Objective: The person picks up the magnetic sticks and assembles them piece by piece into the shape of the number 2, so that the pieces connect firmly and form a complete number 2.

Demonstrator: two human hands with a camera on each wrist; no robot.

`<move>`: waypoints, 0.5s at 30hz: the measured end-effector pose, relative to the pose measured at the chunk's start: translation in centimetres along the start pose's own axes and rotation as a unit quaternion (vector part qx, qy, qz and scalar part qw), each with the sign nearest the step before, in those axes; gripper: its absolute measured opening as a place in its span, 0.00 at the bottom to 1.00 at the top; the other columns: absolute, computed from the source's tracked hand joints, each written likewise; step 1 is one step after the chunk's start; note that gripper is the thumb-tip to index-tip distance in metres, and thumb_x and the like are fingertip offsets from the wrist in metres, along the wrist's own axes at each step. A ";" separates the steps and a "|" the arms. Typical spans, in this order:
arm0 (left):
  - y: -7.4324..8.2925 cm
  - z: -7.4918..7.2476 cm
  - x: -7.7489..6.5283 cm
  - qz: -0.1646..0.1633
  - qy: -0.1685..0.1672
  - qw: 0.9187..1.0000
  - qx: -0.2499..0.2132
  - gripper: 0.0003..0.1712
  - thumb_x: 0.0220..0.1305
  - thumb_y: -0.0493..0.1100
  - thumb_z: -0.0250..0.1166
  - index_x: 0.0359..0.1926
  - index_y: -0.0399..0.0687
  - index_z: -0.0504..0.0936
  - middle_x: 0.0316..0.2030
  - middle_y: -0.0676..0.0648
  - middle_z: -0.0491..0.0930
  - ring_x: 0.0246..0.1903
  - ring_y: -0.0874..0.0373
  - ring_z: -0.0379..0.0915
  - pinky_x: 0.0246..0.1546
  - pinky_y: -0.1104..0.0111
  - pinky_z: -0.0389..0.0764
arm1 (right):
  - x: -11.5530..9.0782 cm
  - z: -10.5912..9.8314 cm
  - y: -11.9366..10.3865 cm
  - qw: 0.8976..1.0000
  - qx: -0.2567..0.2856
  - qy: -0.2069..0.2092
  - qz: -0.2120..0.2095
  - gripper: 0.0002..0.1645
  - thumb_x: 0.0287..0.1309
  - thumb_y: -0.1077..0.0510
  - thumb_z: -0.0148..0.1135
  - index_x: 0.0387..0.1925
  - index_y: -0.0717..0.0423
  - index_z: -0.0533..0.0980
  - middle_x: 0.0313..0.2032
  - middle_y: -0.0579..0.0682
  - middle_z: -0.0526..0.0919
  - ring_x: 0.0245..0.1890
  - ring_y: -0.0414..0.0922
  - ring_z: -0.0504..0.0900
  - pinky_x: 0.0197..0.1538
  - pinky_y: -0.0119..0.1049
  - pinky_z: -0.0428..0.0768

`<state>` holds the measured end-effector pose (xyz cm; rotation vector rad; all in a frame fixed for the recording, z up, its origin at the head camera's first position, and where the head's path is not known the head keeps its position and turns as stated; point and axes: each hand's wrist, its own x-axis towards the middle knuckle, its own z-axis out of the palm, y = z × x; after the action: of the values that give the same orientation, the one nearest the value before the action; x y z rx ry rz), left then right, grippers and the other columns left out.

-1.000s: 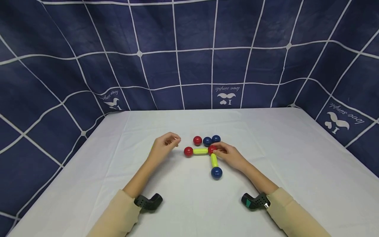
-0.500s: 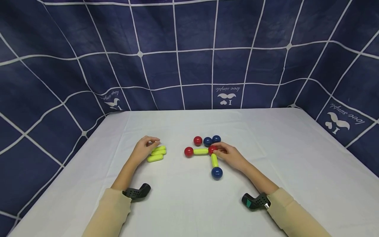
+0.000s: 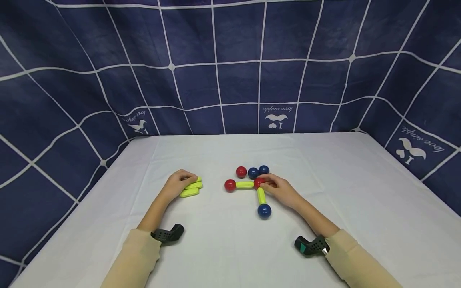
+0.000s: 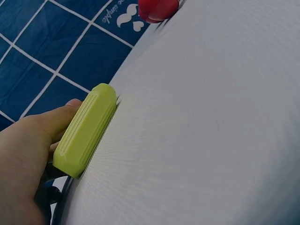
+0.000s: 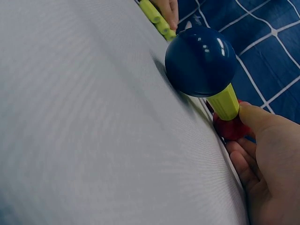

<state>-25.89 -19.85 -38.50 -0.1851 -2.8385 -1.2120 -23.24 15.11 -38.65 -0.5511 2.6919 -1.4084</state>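
My left hand (image 3: 175,185) pinches the farthest (image 3: 199,179) of three yellow-green rods lying side by side on the left, thumb and fingers around it. Nearest in the left wrist view is another rod (image 4: 86,131) of that group, which partly hides the fingers. My right hand (image 3: 282,191) grips a red ball (image 3: 258,183) at the corner of a joined shape. From that ball one yellow rod (image 3: 245,185) runs left to a red ball (image 3: 230,185). A second rod (image 3: 261,196) runs toward me to a blue ball (image 5: 201,61).
Behind the joined shape lie a loose red ball (image 3: 241,172) and two blue balls (image 3: 253,173) close together. A white cloth (image 3: 230,248) covers the table. A dark blue curtain with white lines (image 3: 237,80) rises behind and at both sides.
My left hand has moved left from near the joined shape to the loose rods and come down onto the farthest one. The right hand keeps its grip on the corner ball.
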 end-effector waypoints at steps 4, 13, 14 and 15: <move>0.1 -0.1 0.0 -0.019 0.015 1.000 -0.019 0.24 0.62 0.56 0.56 0.48 0.41 0.78 0.47 0.41 0.77 0.44 0.50 0.69 0.45 0.62 0.68 | -0.1 0.0 0.1 1.000 -0.004 0.007 -0.020 0.24 0.61 0.46 0.52 0.53 0.57 0.71 0.43 0.54 0.79 0.37 0.42 0.74 0.39 0.29 0.73; 2.1 0.0 -0.4 0.033 0.089 0.994 -0.054 0.22 0.60 0.59 0.57 0.44 0.49 0.81 0.40 0.46 0.81 0.36 0.56 0.69 0.36 0.69 0.68 | 0.1 0.1 0.3 1.000 0.000 -0.002 0.003 0.22 0.61 0.51 0.53 0.54 0.56 0.71 0.47 0.54 0.78 0.40 0.43 0.74 0.42 0.29 0.73; 2.6 0.2 -0.5 0.038 0.091 0.993 -0.063 0.21 0.59 0.59 0.57 0.44 0.50 0.81 0.39 0.46 0.81 0.35 0.56 0.69 0.34 0.69 0.69 | 0.1 0.1 0.3 1.000 -0.003 -0.001 0.002 0.22 0.61 0.51 0.53 0.54 0.56 0.70 0.47 0.55 0.78 0.40 0.43 0.74 0.42 0.28 0.73; 3.1 0.4 -0.6 0.042 0.090 0.992 -0.073 0.21 0.59 0.59 0.57 0.44 0.51 0.81 0.39 0.46 0.81 0.34 0.56 0.69 0.33 0.69 0.69 | 0.2 0.1 0.3 1.000 -0.005 -0.001 0.001 0.22 0.61 0.51 0.53 0.55 0.56 0.70 0.47 0.55 0.78 0.40 0.43 0.74 0.42 0.28 0.73</move>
<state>-24.91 -17.48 -36.57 -0.1881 -2.5640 -1.3455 -23.45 15.14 -38.91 -0.5493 2.6992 -1.3945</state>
